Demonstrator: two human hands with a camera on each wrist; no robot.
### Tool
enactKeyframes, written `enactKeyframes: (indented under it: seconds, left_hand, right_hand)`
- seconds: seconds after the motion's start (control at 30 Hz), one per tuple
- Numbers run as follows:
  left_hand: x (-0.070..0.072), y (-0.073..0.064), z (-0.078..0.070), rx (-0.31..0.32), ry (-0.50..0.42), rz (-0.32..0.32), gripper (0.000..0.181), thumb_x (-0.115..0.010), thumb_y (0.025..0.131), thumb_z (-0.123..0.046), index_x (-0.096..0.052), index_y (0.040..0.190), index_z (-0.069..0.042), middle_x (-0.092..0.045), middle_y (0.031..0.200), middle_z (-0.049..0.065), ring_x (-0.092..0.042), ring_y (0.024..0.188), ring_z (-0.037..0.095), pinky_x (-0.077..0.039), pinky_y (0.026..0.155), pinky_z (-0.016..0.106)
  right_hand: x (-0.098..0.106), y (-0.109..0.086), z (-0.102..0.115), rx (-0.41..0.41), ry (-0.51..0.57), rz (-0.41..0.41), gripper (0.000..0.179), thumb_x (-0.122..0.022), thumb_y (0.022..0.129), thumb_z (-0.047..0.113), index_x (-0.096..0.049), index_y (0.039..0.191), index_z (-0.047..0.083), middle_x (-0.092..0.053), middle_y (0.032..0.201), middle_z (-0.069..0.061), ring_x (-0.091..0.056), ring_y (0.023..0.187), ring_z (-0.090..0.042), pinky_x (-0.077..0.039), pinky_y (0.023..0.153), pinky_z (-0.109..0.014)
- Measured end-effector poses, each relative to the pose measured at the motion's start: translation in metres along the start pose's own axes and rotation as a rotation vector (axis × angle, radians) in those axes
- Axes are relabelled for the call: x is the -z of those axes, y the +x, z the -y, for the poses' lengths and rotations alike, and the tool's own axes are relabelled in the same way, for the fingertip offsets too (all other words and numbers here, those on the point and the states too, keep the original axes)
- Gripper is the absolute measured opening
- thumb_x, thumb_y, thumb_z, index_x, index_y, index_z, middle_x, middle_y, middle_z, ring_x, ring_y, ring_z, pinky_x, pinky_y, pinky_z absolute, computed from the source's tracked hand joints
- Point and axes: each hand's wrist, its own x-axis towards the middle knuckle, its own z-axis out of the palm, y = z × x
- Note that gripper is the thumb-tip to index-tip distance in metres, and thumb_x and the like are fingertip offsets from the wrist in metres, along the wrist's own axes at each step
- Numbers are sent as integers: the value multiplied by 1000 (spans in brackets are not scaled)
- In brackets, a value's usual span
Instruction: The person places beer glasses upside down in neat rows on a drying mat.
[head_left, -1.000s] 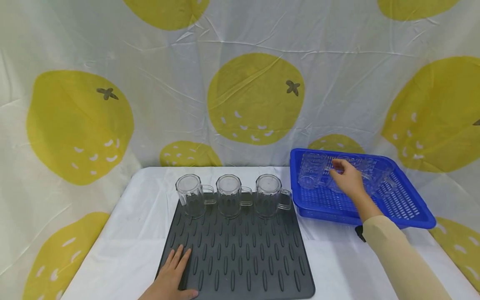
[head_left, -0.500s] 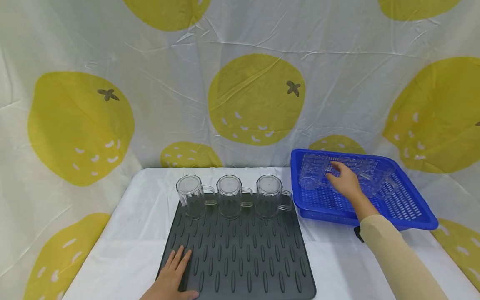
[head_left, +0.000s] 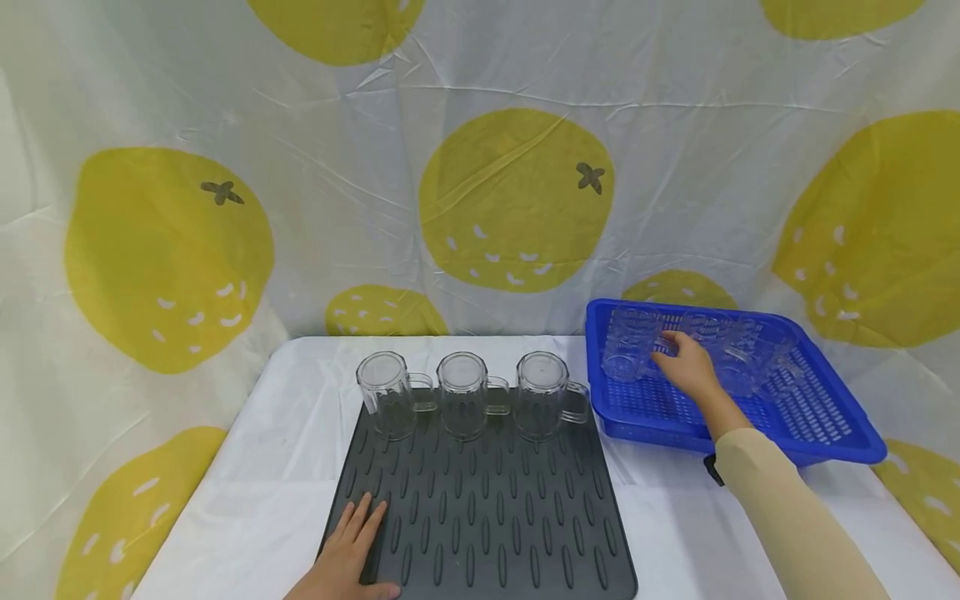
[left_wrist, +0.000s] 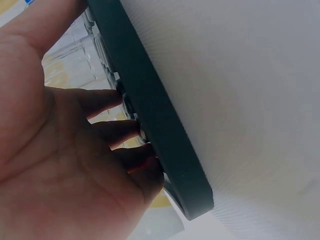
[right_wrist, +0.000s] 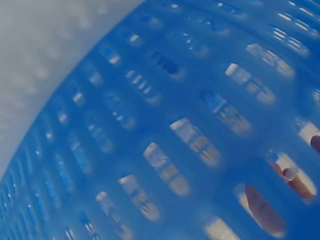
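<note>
My left hand (head_left: pixel 345 554) lies spread on the left front part of a dark grey ribbed mat (head_left: pixel 498 508). In the left wrist view its fingers (left_wrist: pixel 107 131) reach over the mat's edge (left_wrist: pixel 165 115). My right hand (head_left: pixel 690 367) is inside a blue plastic basket (head_left: pixel 645 425), fingers bent, beside the right side of a clear glass mug (head_left: pixel 624 354) lying there. Whether the fingers close on its handle cannot be made out. More clear glassware (head_left: pixel 738 358) lies right of the hand. The right wrist view shows mostly slotted basket wall (right_wrist: pixel 165 120), with fingers partly visible through slots.
Three glass mugs stand upside down in a row along the mat's back edge: a left one (head_left: pixel 386 396), a middle one (head_left: pixel 462 396) and a right one (head_left: pixel 542 396). Their handles point right, the last close to the basket. A lemon-print cloth (head_left: pixel 517 200) hangs behind the white table (head_left: pixel 262 433).
My right hand has shifted slightly left and down inside the basket, nearer the leftmost mug there. The left hand stays on the mat, and the three standing mugs have not moved.
</note>
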Motion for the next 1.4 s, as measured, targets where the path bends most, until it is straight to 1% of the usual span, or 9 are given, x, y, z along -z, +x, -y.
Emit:
enactKeyframes:
  seconds: [0.13,0.27,0.47,0.63,0.93,1.17,1.27,1.33,1.4]
  left_hand:
    - [-1,0,1,5,-2,-2,106,-80,76,-47,-27,148,10,-17,151,39,-14,132,65,-25,94,78]
    - [-2,1,1,16,-3,-1,106,-80,76,-47,-27,148,9,-16,151,38,-13,133,65,-24,94,78]
    - [0,0,-2,41,-16,9,108,-81,75,-48,-26,149,7,-14,153,37,-11,135,63,-23,95,78]
    - [0,1,-4,72,-33,15,109,-83,73,-48,-26,150,6,-14,154,35,-10,137,61,-21,98,77]
    - [3,0,-5,74,-30,26,108,-83,75,-45,-25,151,5,-13,154,35,-9,136,62,-21,97,77]
    - [2,0,-6,79,-22,22,108,-83,74,-45,-26,150,5,-15,154,35,-11,136,61,-22,97,77]
    - [2,0,-6,81,-19,20,107,-83,74,-45,-26,150,5,-15,154,34,-11,136,61,-22,98,76]
    - [2,0,-6,84,-18,20,108,-83,74,-46,-26,150,5,-15,154,34,-11,136,61,-22,98,76]
    - [2,0,-6,86,-20,22,108,-83,74,-46,-26,150,5,-15,154,34,-11,136,61,-22,98,76]
  right_hand:
    - [-2,0,-5,-30,3,-7,60,-48,101,18,-24,146,-14,-33,142,-40,-34,128,-54,-37,99,-62]
    - [-4,2,-6,-37,21,-4,62,-48,102,21,-24,145,-16,-35,140,-40,-35,127,-54,-37,99,-61]
    - [-4,2,-4,-62,59,21,66,-38,106,34,-20,146,-16,-32,142,-40,-34,129,-53,-36,99,-62]
    - [-3,2,-4,-75,69,16,69,-32,106,40,-21,147,-15,-28,145,-39,-31,131,-54,-35,100,-63]
    - [-6,0,-7,-57,24,3,64,-33,107,39,-33,139,-16,-42,132,-39,-44,119,-52,-42,91,-61]
    - [-7,0,-8,-19,39,-18,51,-35,107,35,-45,127,-11,-55,116,-33,-52,105,-47,-45,80,-55]
    - [-7,0,-7,-15,67,-24,50,-35,107,34,-45,126,-11,-55,117,-33,-54,108,-47,-46,81,-55]
    - [-6,-1,-7,-22,87,-30,53,-33,107,35,-43,129,-12,-51,120,-34,-52,110,-49,-46,82,-56]
    - [-5,-2,-7,-29,111,-42,57,-30,107,37,-37,133,-14,-45,125,-37,-48,115,-51,-44,85,-59]
